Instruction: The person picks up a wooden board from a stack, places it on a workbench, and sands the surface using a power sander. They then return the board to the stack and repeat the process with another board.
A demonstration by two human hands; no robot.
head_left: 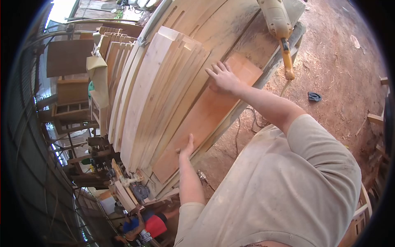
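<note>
A long reddish-brown wooden board (201, 111) lies flat along the workbench (251, 39). My right hand (222, 79) rests on its upper part, with the fingers spread over the surface. Nearer the board's lower end, my left hand (186, 148) touches the surface with thumb and fingers apart; some of its fingers are hidden. Beside the board stands a row of pale planks (164, 90), set close together. A dusty power tool (279, 29) with a yellow handle lies at the bench's far end, its cord hanging off.
Wood shavings cover the dirt floor (325, 61), where a dark cloth (314, 96) lies. Wooden frames (74, 99) are stacked at the left. Another person (144, 226) in red and blue is at the lower left, near a machine or tool (140, 190).
</note>
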